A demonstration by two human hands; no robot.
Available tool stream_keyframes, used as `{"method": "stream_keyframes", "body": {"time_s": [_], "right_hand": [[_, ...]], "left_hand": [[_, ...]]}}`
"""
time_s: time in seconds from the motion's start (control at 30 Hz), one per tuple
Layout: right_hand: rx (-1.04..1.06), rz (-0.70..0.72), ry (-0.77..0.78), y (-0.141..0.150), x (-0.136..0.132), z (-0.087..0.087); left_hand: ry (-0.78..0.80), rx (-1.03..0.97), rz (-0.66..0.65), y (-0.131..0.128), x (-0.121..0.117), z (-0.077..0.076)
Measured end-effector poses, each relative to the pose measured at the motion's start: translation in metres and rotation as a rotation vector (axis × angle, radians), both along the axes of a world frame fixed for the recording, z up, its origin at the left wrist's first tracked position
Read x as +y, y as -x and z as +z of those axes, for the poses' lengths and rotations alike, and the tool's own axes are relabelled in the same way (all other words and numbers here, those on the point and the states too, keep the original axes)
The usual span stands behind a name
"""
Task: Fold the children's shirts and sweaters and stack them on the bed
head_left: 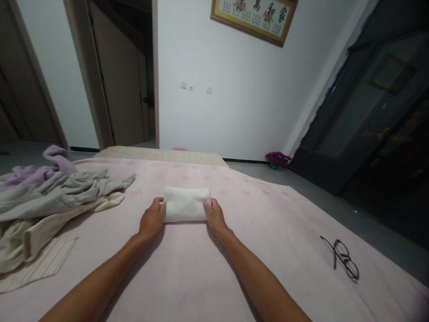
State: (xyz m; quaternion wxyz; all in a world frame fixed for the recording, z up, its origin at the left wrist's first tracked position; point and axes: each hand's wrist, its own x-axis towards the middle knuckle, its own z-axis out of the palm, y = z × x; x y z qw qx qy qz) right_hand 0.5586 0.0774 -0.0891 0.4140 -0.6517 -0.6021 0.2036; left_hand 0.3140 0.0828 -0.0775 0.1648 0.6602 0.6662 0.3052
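Note:
A folded white cloth [186, 205] lies in a neat rectangular bundle on the pink flower-patterned bedspread [187, 264]. My left hand [152, 219] grips its left end, with the fingers curled against the fold. My right hand [214, 215] presses on its right end, with the fingertips resting on top. The two hands hold the bundle between them, and the cloth's underside is hidden.
A rumpled heap of grey, lilac and cream clothes [43, 201] lies on the left of the bed, over a striped cloth [40, 264]. Black-framed glasses [342, 258] rest at the right. Past the bed's right edge is a grey floor [335, 192].

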Motion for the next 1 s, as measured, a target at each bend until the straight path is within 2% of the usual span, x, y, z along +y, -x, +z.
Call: {"method": "stream_keyframes", "body": {"time_s": [0.1,0.23,0.4,0.6,0.7,0.83,1.0], "right_hand": [[-0.075,-0.069,0.040,0.004,0.011,-0.002],[-0.177,-0.104,0.088,0.003,0.019,-0.003],[-0.262,-0.056,0.117,0.001,0.023,0.001],[-0.430,-0.065,0.138,-0.003,0.017,0.006],[-0.356,-0.064,0.232,-0.011,0.025,0.012],[-0.231,0.045,0.329,-0.023,0.041,0.013],[-0.105,0.127,0.312,-0.023,0.044,0.012]], "left_hand": [[0.049,0.082,0.070,-0.002,0.014,-0.003],[0.095,0.171,0.057,0.000,0.020,-0.002],[0.063,0.215,0.010,-0.007,0.014,0.006],[0.107,0.216,-0.015,-0.007,0.007,-0.001],[0.154,0.188,-0.013,0.004,0.017,-0.002],[0.223,0.086,-0.053,0.017,0.034,-0.003],[0.246,-0.105,-0.136,0.016,0.034,-0.004]]}}
